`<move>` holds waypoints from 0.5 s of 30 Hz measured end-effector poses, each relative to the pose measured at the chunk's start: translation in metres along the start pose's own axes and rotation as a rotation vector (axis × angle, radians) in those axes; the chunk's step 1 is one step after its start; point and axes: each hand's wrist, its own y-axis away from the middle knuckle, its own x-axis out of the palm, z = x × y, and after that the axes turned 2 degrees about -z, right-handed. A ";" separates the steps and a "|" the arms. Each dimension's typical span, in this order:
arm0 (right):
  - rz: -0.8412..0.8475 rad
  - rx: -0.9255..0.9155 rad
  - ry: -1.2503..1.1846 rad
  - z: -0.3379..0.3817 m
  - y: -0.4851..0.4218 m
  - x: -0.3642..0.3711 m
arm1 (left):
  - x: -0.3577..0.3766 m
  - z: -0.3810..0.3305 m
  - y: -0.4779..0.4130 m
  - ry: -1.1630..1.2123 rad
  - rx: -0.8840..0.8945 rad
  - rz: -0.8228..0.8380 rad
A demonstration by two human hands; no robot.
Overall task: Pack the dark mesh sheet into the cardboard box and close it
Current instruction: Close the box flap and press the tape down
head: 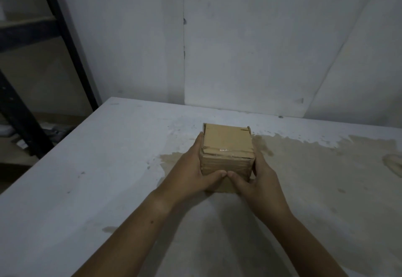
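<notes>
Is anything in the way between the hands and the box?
No, nothing visible. The left hand and the right hand grip the box by its sides, with the thumbs on its front. Its lid lies shut, so what is inside cannot be seen.

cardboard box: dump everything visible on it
The cardboard box is small, brown, roughly cubic, corrugated. Its top flap lies shut, with tabs poking up at the far corners and a whitish scuff near the front edge; the front face is creased. It stands upright, seemingly resting on the table at a worn brown patch. The left hand grips its left side, the right hand its right, thumbs meeting on the front. No contents show.
</notes>
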 end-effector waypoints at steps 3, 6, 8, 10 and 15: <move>-0.034 -0.036 -0.008 -0.002 -0.002 0.002 | 0.001 -0.001 -0.005 0.016 0.005 -0.011; -0.031 -0.023 0.008 -0.001 -0.013 0.002 | 0.000 -0.003 -0.017 -0.001 0.004 -0.022; -0.013 -0.002 0.009 -0.002 -0.022 -0.002 | 0.001 -0.002 -0.025 -0.010 -0.002 -0.020; 0.006 0.006 -0.002 -0.004 -0.029 -0.005 | 0.005 -0.002 -0.029 -0.008 -0.023 -0.047; 0.036 0.075 -0.055 -0.022 -0.035 -0.008 | 0.016 0.003 -0.025 0.030 -0.029 -0.154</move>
